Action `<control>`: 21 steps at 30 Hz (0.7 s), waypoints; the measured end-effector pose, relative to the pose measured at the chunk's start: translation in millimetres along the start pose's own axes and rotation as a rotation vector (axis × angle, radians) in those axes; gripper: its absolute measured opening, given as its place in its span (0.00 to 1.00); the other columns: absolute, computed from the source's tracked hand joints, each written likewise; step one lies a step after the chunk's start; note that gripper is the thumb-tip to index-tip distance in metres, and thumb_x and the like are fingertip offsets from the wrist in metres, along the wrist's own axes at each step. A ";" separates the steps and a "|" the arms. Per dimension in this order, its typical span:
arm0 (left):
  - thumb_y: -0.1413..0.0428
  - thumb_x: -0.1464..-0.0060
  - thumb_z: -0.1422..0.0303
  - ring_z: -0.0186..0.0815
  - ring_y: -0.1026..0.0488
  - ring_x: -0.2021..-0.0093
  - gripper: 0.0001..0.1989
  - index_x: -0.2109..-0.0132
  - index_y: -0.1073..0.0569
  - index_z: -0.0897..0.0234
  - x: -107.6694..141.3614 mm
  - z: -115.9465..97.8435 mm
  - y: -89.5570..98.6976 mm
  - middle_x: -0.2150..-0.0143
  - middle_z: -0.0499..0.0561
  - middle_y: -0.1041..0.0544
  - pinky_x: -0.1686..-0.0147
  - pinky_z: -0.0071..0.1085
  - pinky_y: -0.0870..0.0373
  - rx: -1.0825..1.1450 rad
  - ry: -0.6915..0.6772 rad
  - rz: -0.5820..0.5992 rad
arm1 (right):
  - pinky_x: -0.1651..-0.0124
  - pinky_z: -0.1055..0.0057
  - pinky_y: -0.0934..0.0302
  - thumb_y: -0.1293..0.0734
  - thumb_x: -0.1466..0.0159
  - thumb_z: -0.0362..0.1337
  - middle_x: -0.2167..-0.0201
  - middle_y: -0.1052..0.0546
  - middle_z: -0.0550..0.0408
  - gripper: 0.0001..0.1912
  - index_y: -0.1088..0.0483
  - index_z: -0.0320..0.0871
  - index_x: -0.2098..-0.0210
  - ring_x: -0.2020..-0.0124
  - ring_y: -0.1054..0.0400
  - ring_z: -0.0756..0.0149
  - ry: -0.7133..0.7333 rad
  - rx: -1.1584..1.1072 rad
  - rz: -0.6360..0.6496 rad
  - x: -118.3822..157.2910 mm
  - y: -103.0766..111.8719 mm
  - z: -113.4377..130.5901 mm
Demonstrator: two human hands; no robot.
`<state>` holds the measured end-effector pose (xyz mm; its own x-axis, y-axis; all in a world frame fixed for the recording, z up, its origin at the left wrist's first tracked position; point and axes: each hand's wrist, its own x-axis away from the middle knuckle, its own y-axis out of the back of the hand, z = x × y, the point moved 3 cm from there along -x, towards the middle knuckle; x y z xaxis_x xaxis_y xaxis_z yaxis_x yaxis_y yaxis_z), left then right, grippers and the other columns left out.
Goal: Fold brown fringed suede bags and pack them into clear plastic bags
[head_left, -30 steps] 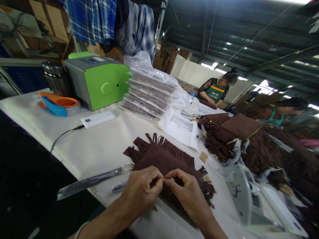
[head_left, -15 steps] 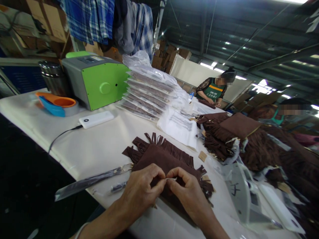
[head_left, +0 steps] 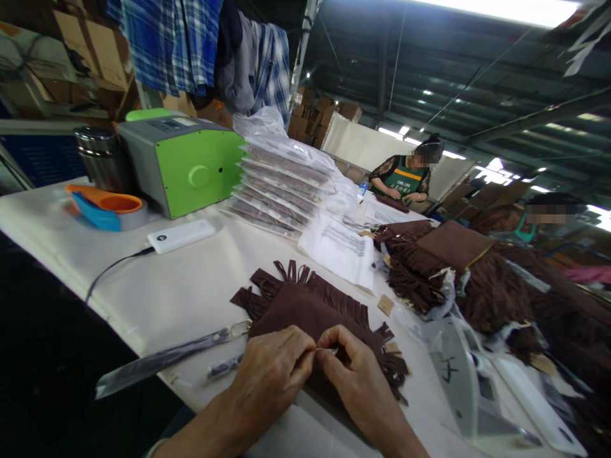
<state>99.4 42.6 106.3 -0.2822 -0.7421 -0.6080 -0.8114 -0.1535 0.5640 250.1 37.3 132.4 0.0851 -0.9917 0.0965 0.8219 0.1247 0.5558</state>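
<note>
A dark brown fringed bag [head_left: 291, 308] lies flat on the table in front of me. Over its near side, my left hand [head_left: 270, 372] and my right hand [head_left: 358, 378] meet fingertip to fingertip. Both are closed in a pinch on a thin pale strip [head_left: 326, 350], most of it hidden by the fingers. What the strip is made of I cannot make out. From the bag's left corner, a strap in clear plastic [head_left: 162, 364] stretches past the table edge, joined by a metal clasp [head_left: 238, 329]. A small tan tag [head_left: 386, 305] rests right of the bag.
Plastic-wrapped flat packs [head_left: 281, 184] are stacked beside a green-and-grey machine [head_left: 191, 165]. Left are a white power bank [head_left: 181, 236], a tape roll [head_left: 133, 216] and a steel flask [head_left: 102, 159]. More fringed bags [head_left: 449, 245] and a grey stand [head_left: 453, 375] occupy the right. Co-workers [head_left: 401, 178] are beyond.
My hands stay pinched together over the bag, and the left hand has turned slightly, its fingers curled closer. The whole view has shifted a little with my head.
</note>
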 end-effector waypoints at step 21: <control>0.47 0.41 0.65 0.30 0.32 0.73 0.07 0.63 0.37 0.62 5.5 13.1 -8.6 0.75 0.43 0.30 0.71 0.26 0.40 1.148 0.748 0.185 | 0.82 0.79 0.51 0.35 0.47 0.29 0.69 0.27 0.58 0.05 0.36 0.42 0.74 0.83 0.43 0.78 -0.073 -0.924 0.191 5.4 -14.3 -21.4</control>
<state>98.1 48.4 90.8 -0.3881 -0.9188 0.0721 -0.8583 0.3319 -0.3912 250.8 29.5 107.4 0.2545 -0.9489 0.1868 0.9210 0.1789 -0.3459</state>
